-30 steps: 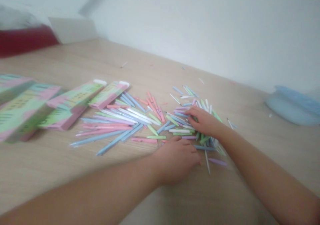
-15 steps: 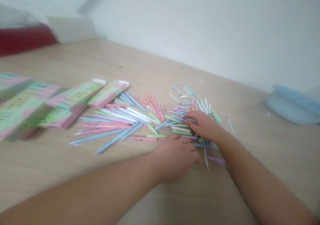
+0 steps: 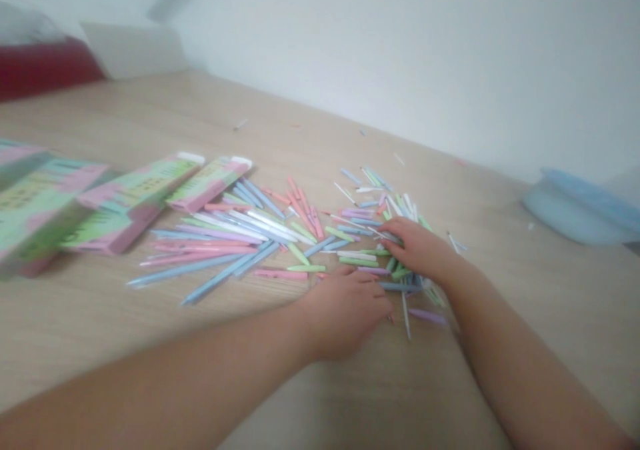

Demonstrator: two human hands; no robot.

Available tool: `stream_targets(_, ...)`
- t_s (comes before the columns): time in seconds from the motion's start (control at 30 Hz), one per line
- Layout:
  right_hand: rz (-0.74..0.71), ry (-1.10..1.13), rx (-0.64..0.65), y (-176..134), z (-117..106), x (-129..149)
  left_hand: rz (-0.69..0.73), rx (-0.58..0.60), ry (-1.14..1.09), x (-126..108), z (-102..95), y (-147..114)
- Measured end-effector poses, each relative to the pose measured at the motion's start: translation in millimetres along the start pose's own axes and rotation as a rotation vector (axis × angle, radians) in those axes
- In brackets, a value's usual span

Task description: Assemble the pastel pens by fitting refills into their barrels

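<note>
The right hand (image 3: 417,250) is laid flat, fingers spread, on the pens (image 3: 380,237) piled mid-tabletop (image 3: 150,350), likely so they can be sorted, while the left hand (image 3: 345,313) is curled beside them, its grip hidden and all of it blurred.
</note>
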State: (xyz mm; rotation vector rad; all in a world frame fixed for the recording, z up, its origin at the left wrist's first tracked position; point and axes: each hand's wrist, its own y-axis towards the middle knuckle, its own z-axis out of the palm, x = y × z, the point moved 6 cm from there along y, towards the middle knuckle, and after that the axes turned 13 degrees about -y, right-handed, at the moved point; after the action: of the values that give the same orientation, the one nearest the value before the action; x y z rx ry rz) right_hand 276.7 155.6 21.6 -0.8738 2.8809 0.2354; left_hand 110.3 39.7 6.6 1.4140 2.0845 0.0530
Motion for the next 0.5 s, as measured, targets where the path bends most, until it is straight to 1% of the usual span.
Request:
stream_targets(0.2,-0.090,0.097,0.032,-4.6,-8.9,3.5,-0.010,0.015,0.010,0.4,0.3,-0.4)
stream_targets(0.5,-0.185,0.114,0.092,-0.5,-16.8,29.9,-0.024,0.036,0.013,0.4,0.1,0.4)
